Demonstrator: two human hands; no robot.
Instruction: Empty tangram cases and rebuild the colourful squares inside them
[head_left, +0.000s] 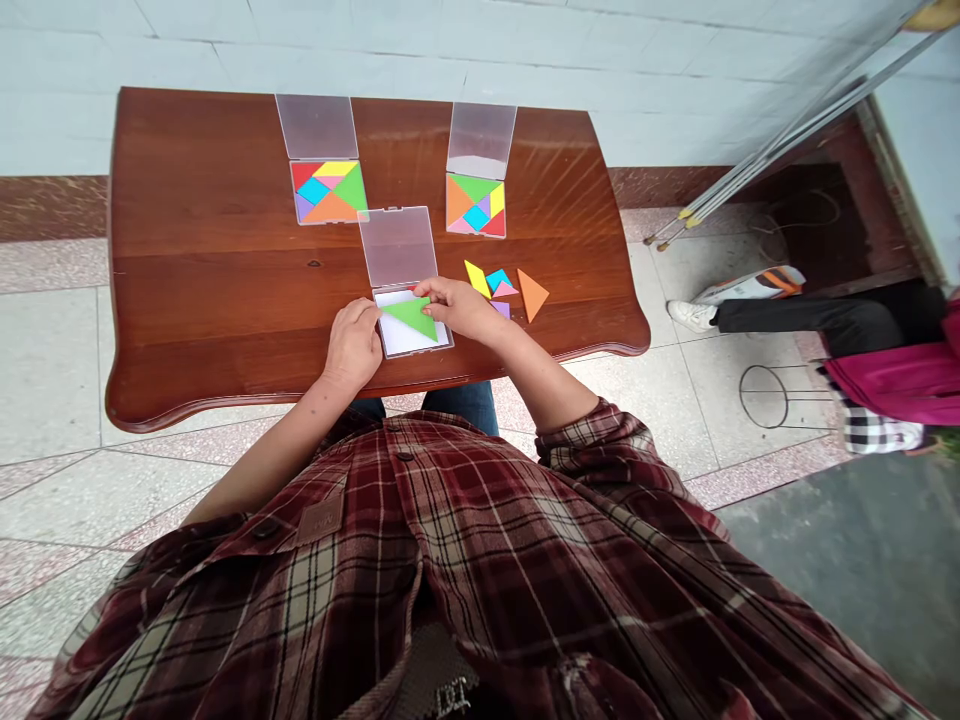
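Both my hands are at the near edge of a brown wooden table (210, 250). My left hand (352, 345) has its fingertips on the left corner of a large green plastic tangram triangle (411, 318). My right hand (457, 307) grips that triangle from above, at its upper edge. Beneath it lies an open clear plastic box with a white base (390, 340), its lid (397, 247) lying flat beyond. Right of my hands are loose tangram pieces: a yellow parallelogram (478, 278), a blue triangle (495, 279), a pink triangle (506, 290), a purple piece (501, 310), and an orange triangle (532, 294).
Two other open boxes hold full multicoloured tangram squares, one (328, 192) and another (475, 205), at the table's far side. To the right, a seated person's dark trouser leg and white shoe (690, 316) show, near a wire stand (763, 396) and leaning metal poles (787, 130).
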